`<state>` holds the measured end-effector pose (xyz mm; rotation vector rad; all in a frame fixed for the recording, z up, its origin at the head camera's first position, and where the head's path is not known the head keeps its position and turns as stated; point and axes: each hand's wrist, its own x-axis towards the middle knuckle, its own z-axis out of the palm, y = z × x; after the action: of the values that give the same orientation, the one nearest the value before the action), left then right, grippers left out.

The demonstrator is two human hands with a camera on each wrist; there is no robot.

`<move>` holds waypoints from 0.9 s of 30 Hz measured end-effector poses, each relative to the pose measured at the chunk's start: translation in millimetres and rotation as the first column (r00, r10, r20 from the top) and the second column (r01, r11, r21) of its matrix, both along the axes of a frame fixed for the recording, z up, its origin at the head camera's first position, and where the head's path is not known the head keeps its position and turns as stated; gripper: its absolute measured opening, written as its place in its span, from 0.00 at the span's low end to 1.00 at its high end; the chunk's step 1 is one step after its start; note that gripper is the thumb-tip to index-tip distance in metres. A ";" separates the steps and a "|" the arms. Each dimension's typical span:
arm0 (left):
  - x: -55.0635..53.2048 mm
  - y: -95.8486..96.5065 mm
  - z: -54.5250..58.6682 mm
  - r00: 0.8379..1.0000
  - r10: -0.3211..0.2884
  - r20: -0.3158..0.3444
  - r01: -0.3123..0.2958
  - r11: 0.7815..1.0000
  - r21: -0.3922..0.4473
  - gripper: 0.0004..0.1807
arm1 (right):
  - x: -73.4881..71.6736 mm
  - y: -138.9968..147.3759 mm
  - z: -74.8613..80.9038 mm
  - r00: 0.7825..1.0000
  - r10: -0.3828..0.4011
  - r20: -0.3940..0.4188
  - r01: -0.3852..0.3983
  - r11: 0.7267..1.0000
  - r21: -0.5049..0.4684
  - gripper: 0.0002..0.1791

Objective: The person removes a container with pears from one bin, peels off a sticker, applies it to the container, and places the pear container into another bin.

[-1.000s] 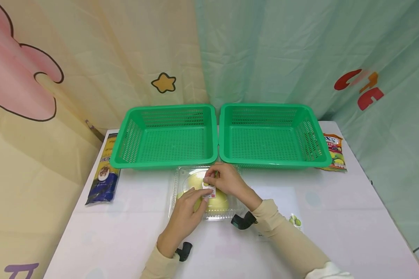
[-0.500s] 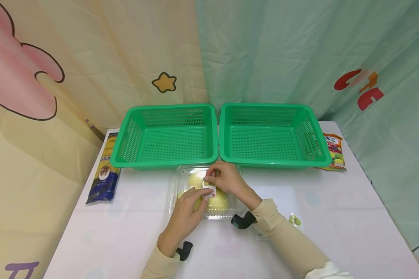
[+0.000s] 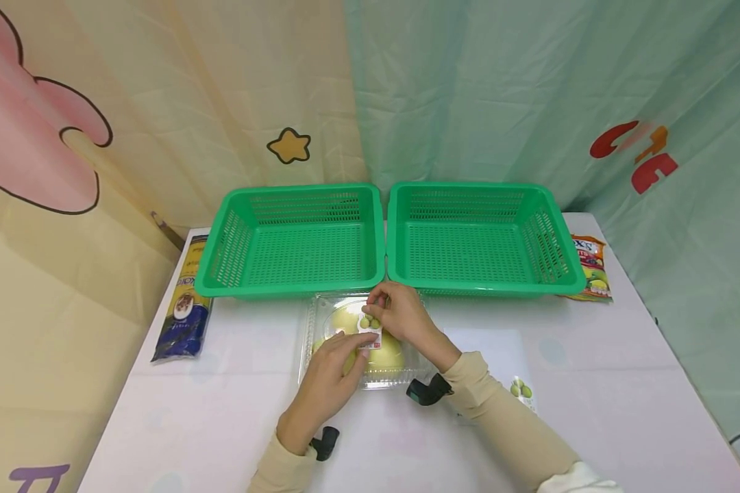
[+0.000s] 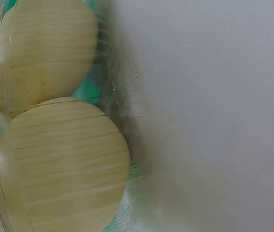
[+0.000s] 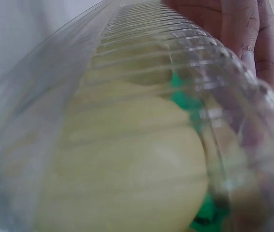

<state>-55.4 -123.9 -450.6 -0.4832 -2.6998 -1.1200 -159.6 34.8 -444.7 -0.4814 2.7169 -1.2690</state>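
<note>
A clear plastic clamshell box (image 3: 308, 342) holding large pale yellow fruits (image 4: 64, 164) sits on the table in front of the baskets. On its lid lies a small white sticker label (image 3: 370, 334) printed with green fruits. My left hand (image 3: 329, 373) reaches in from the left, its extended index finger resting on the label's lower part. My right hand (image 3: 403, 316) has thumb and index finger together at the label's top edge, pinching there. In the right wrist view, fingers (image 5: 240, 24) show beyond the box's ribbed side. The left wrist view shows fruits through the box wall.
Two green baskets (image 3: 292, 293) stand side by side behind the box. A blue and yellow packet (image 3: 185, 322) lies at left, a colourful snack bag (image 3: 592, 270) at right. Partly under the right forearm is a white sheet (image 3: 493, 349) bearing another green-fruit sticker (image 3: 521, 389).
The right hand's fingertips have moved slightly up, away from the box's middle, and more of the label's fruit picture shows. The left hand and box have stayed in place.
</note>
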 end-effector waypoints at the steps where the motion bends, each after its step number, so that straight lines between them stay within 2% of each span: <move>1: -0.4 -0.2 0.1 1.000 -0.005 -0.004 0.005 1.000 -0.006 0.14 | 0.0 -0.1 0.0 1.000 -0.003 -0.001 0.003 1.000 -0.003 0.06; 4: -3.3 -0.6 0.7 1.000 -0.003 -0.026 0.002 1.000 -0.015 0.15 | 0.3 0.0 0.3 1.000 -0.008 -0.009 0.008 1.000 -0.015 0.05; 11: -13.1 0.4 0.3 0.996 0.066 -0.063 -0.071 0.994 -0.083 0.24 | 1.2 0.3 -0.2 1.000 -0.005 -0.028 0.004 0.999 -0.031 0.02; 16: -16.9 1.9 -1.4 0.996 0.064 -0.070 -0.073 0.987 -0.144 0.23 | 1.9 1.2 1.2 0.997 0.024 -0.078 -0.024 1.000 0.002 0.03; 24: -18.8 1.8 0.5 0.997 0.072 0.025 -0.065 0.972 -0.226 0.28 | 6.2 9.5 7.8 0.984 0.132 -0.117 -0.120 0.987 0.107 0.07; 27: -19.0 1.0 1.7 0.996 0.069 0.053 -0.053 0.965 -0.257 0.28 | 12.1 15.5 9.1 0.982 0.157 -0.102 -0.142 0.980 0.141 0.10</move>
<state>-74.5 -122.9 -448.9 -0.4036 -2.9076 -0.7869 -147.5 50.4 -435.6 -0.7471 2.7711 -1.0464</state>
